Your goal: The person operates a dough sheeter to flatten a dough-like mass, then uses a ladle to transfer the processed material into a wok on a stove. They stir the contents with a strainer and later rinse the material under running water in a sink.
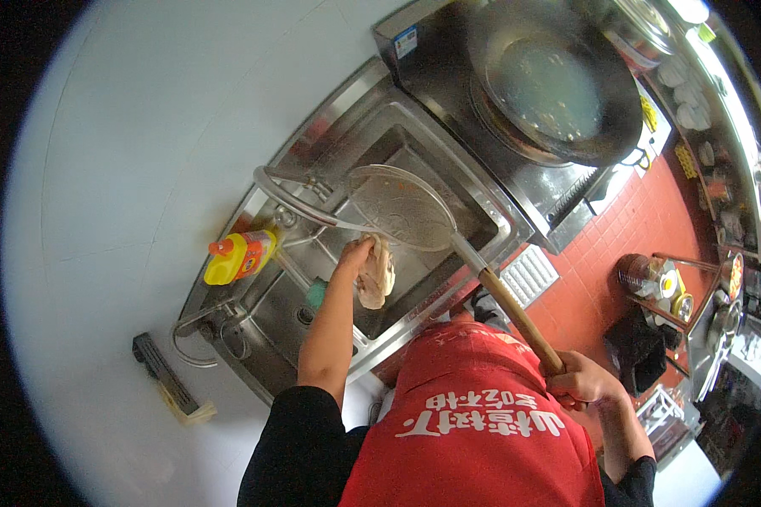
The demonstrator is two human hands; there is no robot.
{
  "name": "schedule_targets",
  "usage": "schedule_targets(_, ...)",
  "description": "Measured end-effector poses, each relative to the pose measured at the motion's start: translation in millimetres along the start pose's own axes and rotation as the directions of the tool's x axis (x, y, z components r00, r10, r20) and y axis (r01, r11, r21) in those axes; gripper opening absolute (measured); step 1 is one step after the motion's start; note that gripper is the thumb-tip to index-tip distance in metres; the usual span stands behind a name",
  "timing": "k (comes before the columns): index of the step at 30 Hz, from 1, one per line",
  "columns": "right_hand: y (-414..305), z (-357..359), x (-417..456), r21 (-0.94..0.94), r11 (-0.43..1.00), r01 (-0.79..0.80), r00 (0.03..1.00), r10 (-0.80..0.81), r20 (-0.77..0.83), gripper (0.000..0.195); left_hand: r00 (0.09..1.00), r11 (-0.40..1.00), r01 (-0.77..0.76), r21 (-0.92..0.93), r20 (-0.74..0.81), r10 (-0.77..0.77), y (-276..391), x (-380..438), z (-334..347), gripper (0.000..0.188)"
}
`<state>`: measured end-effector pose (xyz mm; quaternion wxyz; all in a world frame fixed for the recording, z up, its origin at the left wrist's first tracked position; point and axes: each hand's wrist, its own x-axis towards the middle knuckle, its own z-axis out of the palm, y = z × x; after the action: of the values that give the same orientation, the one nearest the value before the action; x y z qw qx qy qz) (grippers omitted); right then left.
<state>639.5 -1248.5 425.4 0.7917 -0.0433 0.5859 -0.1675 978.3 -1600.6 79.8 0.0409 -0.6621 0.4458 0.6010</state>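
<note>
My left hand (357, 251) grips a crumpled pale cloth (375, 279) over the stainless steel sink (412, 279), close to the curved faucet spout (307, 215). My right hand (580, 382) is closed round the end of the wooden handle (520, 320) of a large round mesh strainer (399, 206). The strainer's mesh head hangs over the sink basin, under the spout and just beyond the cloth. Whether the cloth touches the strainer's rim cannot be told.
A yellow detergent bottle (241, 256) stands on the sink's wall-side ledge. A green scrubber (316, 293) lies by the basin divider. Beyond the sink, a big wok (558, 82) with cloudy liquid sits on the stove. A wheeled-looking rack (691, 298) with containers stands at right.
</note>
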Motion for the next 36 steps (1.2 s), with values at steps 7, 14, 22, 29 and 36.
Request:
schedule_targets(7,17.5,1.1,56.8,-0.218,0.97,0.108,0.976,-0.145,-0.16,0.02,0.986,0.954,-0.14,0.266,-0.049,0.159,7.4,-11.6,3.0,0.048)
schedule_targets(14,16.0,0.6,79.4,-0.044,0.986,0.159,0.973,-0.164,-0.162,0.014,0.962,0.916,-0.263,0.303,0.016,0.271,-16.9,1.2,-13.9,0.045)
schedule_targets(22,40.8,-16.5,68.6,0.345,0.937,0.057,0.993,-0.088,0.074,0.014,0.961,0.973,-0.224,0.062,-0.15,0.231,-25.5,-9.1,-19.6,0.04)
schedule_targets(29,41.6,-16.1,83.4,0.262,0.962,0.082,0.991,-0.107,0.083,0.013,0.951,0.918,-0.255,-0.304,-0.252,0.181,-20.0,-37.9,-23.0,0.036)
schedule_targets(36,20.6,-4.0,65.7,0.056,0.995,0.086,0.995,-0.083,-0.059,0.011,0.938,0.933,-0.33,-0.144,-0.165,0.306,-17.0,-43.7,-9.0,0.042)
